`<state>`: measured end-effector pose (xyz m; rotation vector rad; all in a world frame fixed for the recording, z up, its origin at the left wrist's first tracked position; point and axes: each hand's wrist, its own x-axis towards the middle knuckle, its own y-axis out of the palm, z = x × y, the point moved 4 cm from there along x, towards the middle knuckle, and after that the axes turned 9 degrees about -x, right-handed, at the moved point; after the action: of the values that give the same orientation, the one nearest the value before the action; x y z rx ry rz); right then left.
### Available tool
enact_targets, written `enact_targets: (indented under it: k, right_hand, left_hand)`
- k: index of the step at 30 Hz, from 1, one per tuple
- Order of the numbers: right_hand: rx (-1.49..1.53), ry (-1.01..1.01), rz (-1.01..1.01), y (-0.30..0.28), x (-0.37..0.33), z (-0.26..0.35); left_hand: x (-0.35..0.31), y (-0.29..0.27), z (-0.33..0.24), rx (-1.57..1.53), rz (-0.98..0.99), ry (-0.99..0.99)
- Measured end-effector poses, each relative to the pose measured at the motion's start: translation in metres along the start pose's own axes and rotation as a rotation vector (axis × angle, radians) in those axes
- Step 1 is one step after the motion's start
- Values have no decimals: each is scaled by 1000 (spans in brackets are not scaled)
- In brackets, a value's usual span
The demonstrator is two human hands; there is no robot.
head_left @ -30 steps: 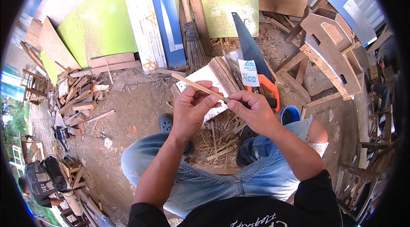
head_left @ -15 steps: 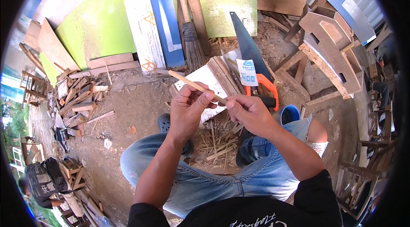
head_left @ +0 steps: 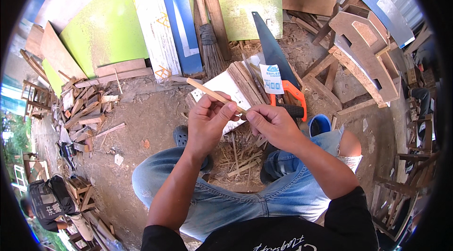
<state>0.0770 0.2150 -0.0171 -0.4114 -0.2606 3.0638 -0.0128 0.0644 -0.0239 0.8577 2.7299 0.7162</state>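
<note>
A slim, light-coloured wooden stick (head_left: pixel 204 88) slants between my two hands, its far end pointing up and left. My left hand (head_left: pixel 211 118) pinches it near the middle between thumb and fingers. At its lower right end, my right hand (head_left: pixel 270 121) grips it with thumb and bent fingers. Beneath the hands lies a white board (head_left: pixel 231 81) with a brown wood block (head_left: pixel 247 81) on it. Just beyond my right hand rests a handsaw (head_left: pixel 271 45) with an orange and black handle, and a sheet of sandpaper (head_left: pixel 271 79) lies against its blade.
A blue bucket (head_left: pixel 320 125) stands by my right knee. Wood shavings (head_left: pixel 240 159) litter the ground between my feet. Scrap wood (head_left: pixel 87 109) is heaped at left, a broom (head_left: pixel 211 48) leans on panels ahead, and a wooden frame (head_left: pixel 358 57) stands at right. Another person (head_left: pixel 49 201) is at lower left.
My right hand has shifted very slightly left along the stick. The left hand's hold looks the same, and the view has moved a little.
</note>
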Motion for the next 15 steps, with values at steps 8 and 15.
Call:
enact_targets:
  k: [8, 15]
  right_hand:
    - [-30, -22, -21, 0, 2, -2]
    - [-43, -42, -74, -3, 2, -4]
  left_hand:
    - [-3, 0, 1, -14, -7, -53]
    - [-2, 4, -1, -48, 3, -32]
